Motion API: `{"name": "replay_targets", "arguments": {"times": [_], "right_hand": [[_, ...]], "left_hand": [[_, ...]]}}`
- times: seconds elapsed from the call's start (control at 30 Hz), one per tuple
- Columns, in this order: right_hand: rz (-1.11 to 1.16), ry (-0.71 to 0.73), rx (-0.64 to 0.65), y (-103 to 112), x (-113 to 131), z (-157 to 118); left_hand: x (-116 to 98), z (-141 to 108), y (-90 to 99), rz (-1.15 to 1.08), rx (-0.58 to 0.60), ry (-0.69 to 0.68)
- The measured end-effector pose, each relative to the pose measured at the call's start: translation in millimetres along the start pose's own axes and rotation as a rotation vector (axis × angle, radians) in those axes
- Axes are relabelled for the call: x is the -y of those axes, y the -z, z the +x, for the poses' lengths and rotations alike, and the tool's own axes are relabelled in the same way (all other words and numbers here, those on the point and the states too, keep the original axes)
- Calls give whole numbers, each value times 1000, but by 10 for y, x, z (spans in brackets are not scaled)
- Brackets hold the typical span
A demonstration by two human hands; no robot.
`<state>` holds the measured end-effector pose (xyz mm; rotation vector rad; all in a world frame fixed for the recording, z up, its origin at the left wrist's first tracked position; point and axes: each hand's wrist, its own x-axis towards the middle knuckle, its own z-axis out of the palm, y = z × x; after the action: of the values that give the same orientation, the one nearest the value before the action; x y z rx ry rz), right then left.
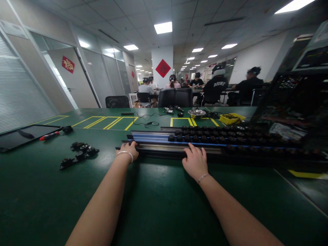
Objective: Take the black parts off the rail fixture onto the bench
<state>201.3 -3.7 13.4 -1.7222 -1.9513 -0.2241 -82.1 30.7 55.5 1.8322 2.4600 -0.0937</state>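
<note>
Long metal rails [156, 147] lie side by side across the green table, with rows of small black parts [212, 138] seated along their right portion. My left hand [128, 151] is at the left end of the nearest rail, its fingers bent over a small dark piece that is mostly hidden. Further right, my right hand [196, 160] rests its spread fingertips on the front edge of the same rail, with nothing seen in its grasp. A loose cluster of black parts [80, 153] lies left of my left hand.
At the left are a red screwdriver [50, 135] and a flat black panel [23, 135]. Behind the rails stand a metal bowl [196, 112], a yellow tray [232, 118] and cables [151, 123]. A dark rack [294, 99] is at the right. Several people sit farther back.
</note>
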Motion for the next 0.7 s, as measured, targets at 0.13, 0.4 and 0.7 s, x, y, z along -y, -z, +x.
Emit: {"name": "replay_targets", "arguments": {"times": [0.13, 0.4, 0.7], "right_hand": [[1, -1, 9, 10, -1, 2], [5, -5, 21, 1, -10, 10], [11, 2, 16, -4, -19, 6]], "left_hand": [[28, 1, 7, -7, -5, 10], [98, 29, 14, -28, -15, 47], [252, 150, -46, -64, -77, 80]]}}
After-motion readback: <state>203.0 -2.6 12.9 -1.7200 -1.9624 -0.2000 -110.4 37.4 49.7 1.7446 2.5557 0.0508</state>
